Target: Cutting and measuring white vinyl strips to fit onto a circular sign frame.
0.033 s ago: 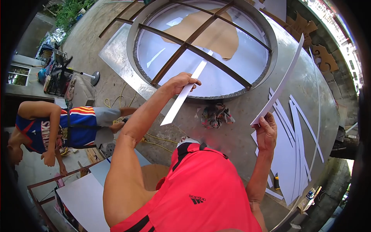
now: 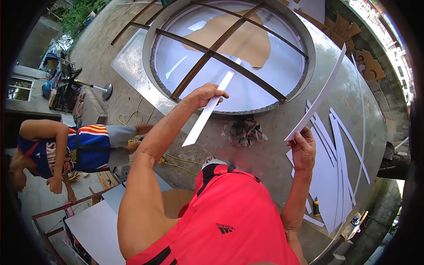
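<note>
My left hand (image 2: 207,93) is raised over the near rim of a large round metal frame (image 2: 148,57) and grips a short white flat strip (image 2: 204,118) that slants down to the left. My right hand (image 2: 303,148) holds the lower end of a long, slightly curved white strip (image 2: 320,90) that points up and to the right. Inside the frame lie a white sheet (image 2: 274,75) and a brown cardboard piece (image 2: 240,39) beneath dark cross bars (image 2: 229,64). I wear a red shirt.
Several white strips and sheets (image 2: 335,159) lie on the concrete at the right, with a yellow-and-black knife (image 2: 316,206) near them. A crumpled rag (image 2: 245,132) sits by the frame. Another person (image 2: 66,148) bends at the left. Yellow cable (image 2: 176,160) runs below.
</note>
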Demonstrator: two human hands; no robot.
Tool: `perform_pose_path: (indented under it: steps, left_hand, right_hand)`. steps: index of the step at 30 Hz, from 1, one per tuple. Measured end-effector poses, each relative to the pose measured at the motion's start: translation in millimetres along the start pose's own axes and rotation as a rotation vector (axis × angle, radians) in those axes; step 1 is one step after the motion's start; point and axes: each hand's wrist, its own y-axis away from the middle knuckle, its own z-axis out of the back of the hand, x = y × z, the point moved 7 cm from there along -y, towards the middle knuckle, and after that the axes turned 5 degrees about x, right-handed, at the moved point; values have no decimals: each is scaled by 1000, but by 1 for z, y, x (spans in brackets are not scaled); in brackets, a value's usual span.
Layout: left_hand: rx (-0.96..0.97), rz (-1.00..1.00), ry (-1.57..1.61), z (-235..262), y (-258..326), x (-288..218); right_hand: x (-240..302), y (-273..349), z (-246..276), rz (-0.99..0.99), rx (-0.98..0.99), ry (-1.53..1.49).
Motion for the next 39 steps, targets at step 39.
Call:
perform_pose_path:
  steps: [39]
  left_hand:
    - [508, -146, 659, -34, -251, -11]
  right_hand:
    - [-99, -171, -38, -474, -161, 431]
